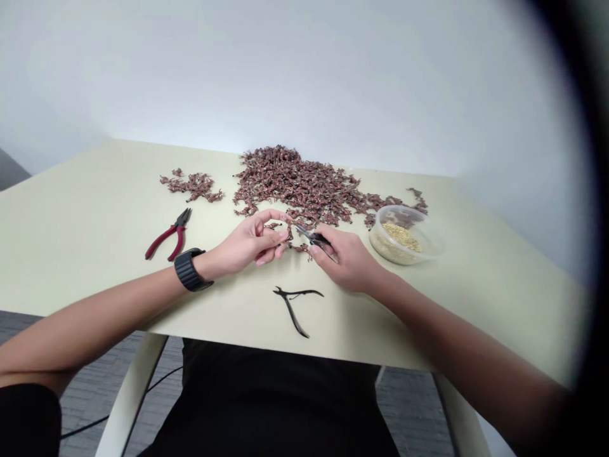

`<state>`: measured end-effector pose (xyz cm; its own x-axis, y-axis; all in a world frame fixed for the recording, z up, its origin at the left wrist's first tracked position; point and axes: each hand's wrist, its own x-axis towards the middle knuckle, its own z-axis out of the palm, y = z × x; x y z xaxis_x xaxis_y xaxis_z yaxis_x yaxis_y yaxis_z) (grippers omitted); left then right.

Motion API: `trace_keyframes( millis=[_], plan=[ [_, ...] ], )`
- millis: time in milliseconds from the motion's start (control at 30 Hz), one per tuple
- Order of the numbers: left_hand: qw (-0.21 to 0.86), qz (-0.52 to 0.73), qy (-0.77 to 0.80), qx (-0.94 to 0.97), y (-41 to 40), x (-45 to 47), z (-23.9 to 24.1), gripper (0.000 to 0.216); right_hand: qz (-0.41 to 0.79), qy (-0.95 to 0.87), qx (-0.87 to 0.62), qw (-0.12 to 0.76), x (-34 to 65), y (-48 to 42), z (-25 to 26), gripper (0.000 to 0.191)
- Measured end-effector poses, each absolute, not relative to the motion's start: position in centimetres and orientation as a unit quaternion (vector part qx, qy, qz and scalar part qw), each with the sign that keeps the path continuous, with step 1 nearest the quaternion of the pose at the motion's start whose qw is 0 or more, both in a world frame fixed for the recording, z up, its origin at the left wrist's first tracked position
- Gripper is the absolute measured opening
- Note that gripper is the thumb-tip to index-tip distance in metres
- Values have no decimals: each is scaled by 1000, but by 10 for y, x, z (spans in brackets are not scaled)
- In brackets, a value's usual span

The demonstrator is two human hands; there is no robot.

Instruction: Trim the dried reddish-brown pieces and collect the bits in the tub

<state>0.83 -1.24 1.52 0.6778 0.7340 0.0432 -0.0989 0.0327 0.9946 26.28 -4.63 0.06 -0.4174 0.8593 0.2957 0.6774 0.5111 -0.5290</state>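
Note:
Over the middle of the table, my left hand pinches a small reddish-brown piece between thumb and fingertips; its exact kind is too small to make out. My right hand is closed around small dark-handled pliers. Their thin metal jaws point left and reach the fingertips of my left hand. Whether the jaws grip anything cannot be told. Several similar brown pieces lie on the table just under and between both hands.
A large heap of brown pieces spreads behind my hands, with a smaller cluster at left. Red-handled pliers lie left, black nippers in front. A clear plastic tub of gold-coloured bits stands right on the pale table.

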Motion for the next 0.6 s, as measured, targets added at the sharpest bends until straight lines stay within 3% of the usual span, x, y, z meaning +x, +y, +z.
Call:
trace_keyframes(
  millis=[367, 600],
  plan=[
    [685, 317, 244, 609, -14, 9, 17, 35, 161, -836, -455, 261, 262, -50, 4, 21],
    [619, 322, 260, 667, -22, 11, 21, 39, 190, -824, -466, 259, 259, -53, 5, 22]
  ],
)
